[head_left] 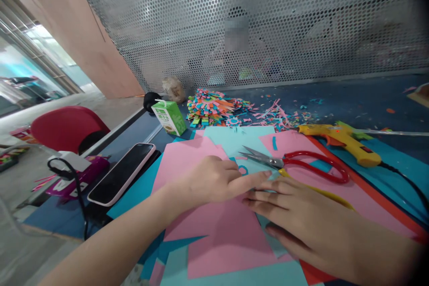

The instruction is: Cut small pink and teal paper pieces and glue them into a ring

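My left hand (221,178) rests over pink paper (231,250), its index finger reaching across the fingertips of my right hand and its other fingers curled under. Whatever the curled fingers hold, if anything, is hidden. My right hand (298,214) lies palm down with its fingers stretched out, its tips meeting the left hand. Just beyond the hands is a small blue paper ring (243,170). Red-handled scissors (315,165) lie with their blades apart, on the sheets past my right hand. A yellow handle (335,197) shows partly from under that hand.
A yellow glue gun (348,140) with a black cord lies at the right. Fringed paper flowers (209,107) and paper scraps (278,116) sit at the back. A green drink carton (169,117) and a phone (122,174) are at left. Perforated metal (201,22) stands behind.
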The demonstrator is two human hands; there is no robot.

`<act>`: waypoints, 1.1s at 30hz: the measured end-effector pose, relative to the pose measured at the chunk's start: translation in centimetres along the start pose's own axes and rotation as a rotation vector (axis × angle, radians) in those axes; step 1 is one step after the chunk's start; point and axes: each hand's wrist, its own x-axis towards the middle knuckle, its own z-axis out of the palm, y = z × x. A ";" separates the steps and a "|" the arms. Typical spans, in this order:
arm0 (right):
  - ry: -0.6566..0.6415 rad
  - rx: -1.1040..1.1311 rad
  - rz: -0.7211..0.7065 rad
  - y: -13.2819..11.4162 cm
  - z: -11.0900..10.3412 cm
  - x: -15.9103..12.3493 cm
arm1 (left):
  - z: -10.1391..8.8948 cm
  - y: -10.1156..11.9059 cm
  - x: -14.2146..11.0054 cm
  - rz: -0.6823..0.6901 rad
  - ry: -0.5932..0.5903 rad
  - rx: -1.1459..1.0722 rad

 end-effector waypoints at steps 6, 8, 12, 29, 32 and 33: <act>-0.065 0.078 0.031 0.0 0.0 0.1 | -0.5 0.5 0.3 0.000 -0.056 0.048; -0.107 0.083 0.041 0.0 -0.1 0.1 | -0.6 0.9 0.4 0.011 -0.055 0.067; -0.248 0.109 0.085 0.0 -0.4 0.2 | -0.8 1.6 0.7 0.066 -0.016 0.115; -0.137 0.055 0.021 0.1 -0.3 -0.2 | -0.1 1.1 0.6 0.103 0.072 0.072; -0.182 0.124 0.055 0.2 -0.4 -0.2 | 0.2 0.5 0.3 0.014 0.093 0.024; -0.186 0.143 0.063 0.2 -0.4 -0.2 | 0.2 0.3 0.1 -0.031 0.069 0.010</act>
